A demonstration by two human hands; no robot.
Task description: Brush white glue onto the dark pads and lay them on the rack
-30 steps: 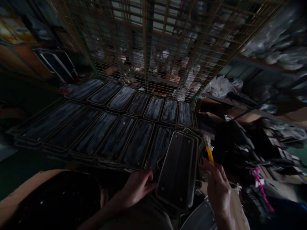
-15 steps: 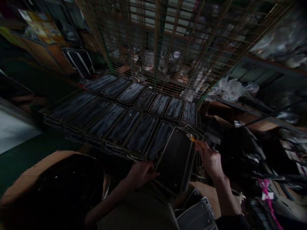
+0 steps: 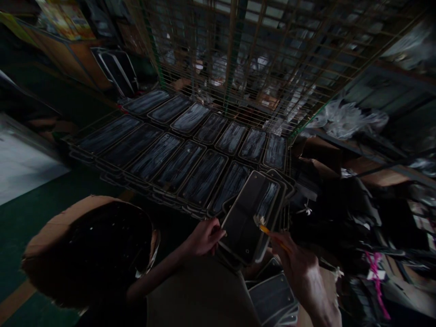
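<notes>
My right hand [image 3: 299, 268] is closed round the yellow handle of a brush [image 3: 264, 228], whose pale bristles touch the face of a dark rectangular panel [image 3: 238, 222]. The panel has rounded corners, a light edge and small round marks near its ends. A wet-looking whitish streak runs along its upper right side, above the bristles. My left hand [image 3: 205, 237] pinches the panel's lower left edge. This panel lies tilted on top of other panels at the near right corner of the stack.
Two rows of similar streaked panels [image 3: 204, 177] lie in layers ahead, backed by a wire mesh cage [image 3: 235, 59]. A box lined with dark plastic [image 3: 105, 245] stands at the left. More panels [image 3: 272, 295] sit in a carton below. Shelves with clear plastic bags [image 3: 350, 118] are at the right.
My right hand has drawn the brush down from the panel's top right corner toward its middle, leaving a whitish streak. My left hand stays at the panel's edge. The view has shifted slightly.
</notes>
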